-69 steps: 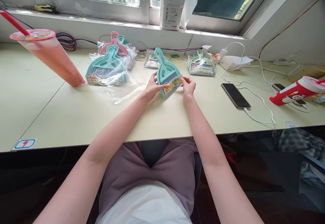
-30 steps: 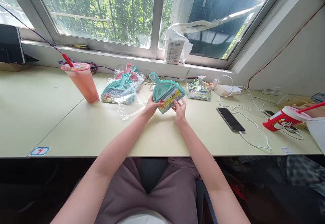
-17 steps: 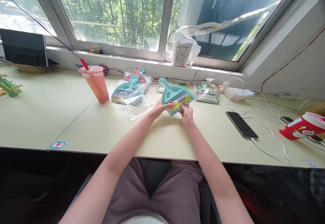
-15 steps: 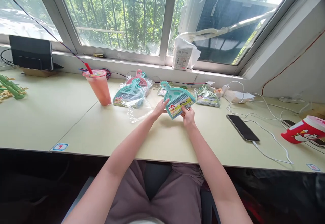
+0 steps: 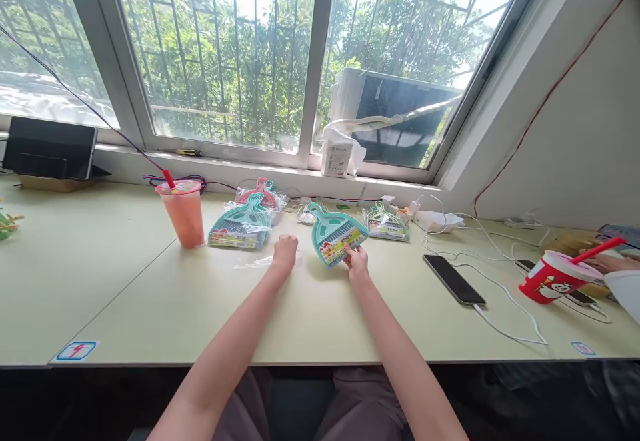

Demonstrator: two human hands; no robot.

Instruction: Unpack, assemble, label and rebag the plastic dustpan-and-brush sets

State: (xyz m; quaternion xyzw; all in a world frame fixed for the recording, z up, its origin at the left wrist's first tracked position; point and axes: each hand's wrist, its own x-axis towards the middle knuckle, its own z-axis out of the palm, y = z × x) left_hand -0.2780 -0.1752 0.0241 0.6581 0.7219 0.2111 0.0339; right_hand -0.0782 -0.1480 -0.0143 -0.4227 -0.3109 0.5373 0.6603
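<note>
Teal dustpan-and-brush set (image 5: 327, 227), one, tilted, held at mid-counter (image 5: 310, 324): its lower right edge is clamped by the fingers of the right hand (image 5: 357, 262), the thumb laid over the printed label (image 5: 343, 243), the handle pointed away from the grip — contact with the counter cannot be told. The step in hand is judged to be one-handed holding for display of the label; for any next move, a firm pinch seems called for, support being given at one edge only. Left hand (image 5: 285, 254), well apart from the set, fingers curled together beside clear plastic film (image 5: 253, 263) — whether it is gripped cannot be told.
</note>
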